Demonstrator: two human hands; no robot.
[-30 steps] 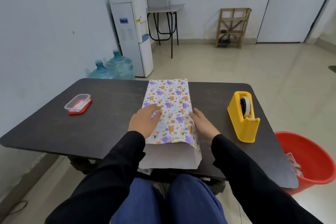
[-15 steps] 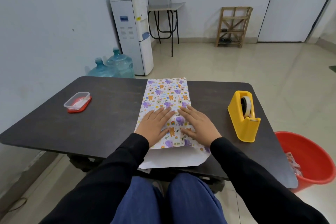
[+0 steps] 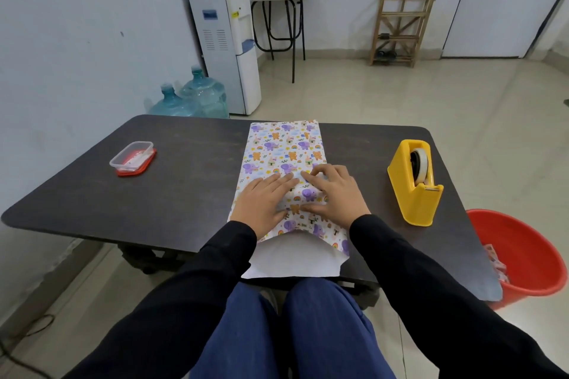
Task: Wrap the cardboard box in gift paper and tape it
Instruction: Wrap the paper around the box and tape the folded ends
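Gift paper point(image 3: 283, 148) printed with purple elephants and orange bears lies folded lengthwise over the middle of the dark table point(image 3: 184, 181); the box itself is hidden under it. The paper's white inner side point(image 3: 292, 258) shows at the near end, hanging past the table's edge. My left hand point(image 3: 264, 201) presses flat on the paper, fingers straight. My right hand point(image 3: 334, 191) rests beside it, fingers slightly bent, fingertips on the paper's seam. A yellow tape dispenser point(image 3: 415, 183) stands to the right.
A clear plastic container with a red lid point(image 3: 133, 158) sits at the table's left. A red bucket point(image 3: 523, 255) stands on the floor at the right. Behind the table are a water dispenser point(image 3: 223, 37), water bottles point(image 3: 197, 98) and a wooden rack point(image 3: 400, 29).
Both hands moved from the sides of the paper onto its top, meeting at the middle. The paper's sides have been folded over and the near right flap has shifted.
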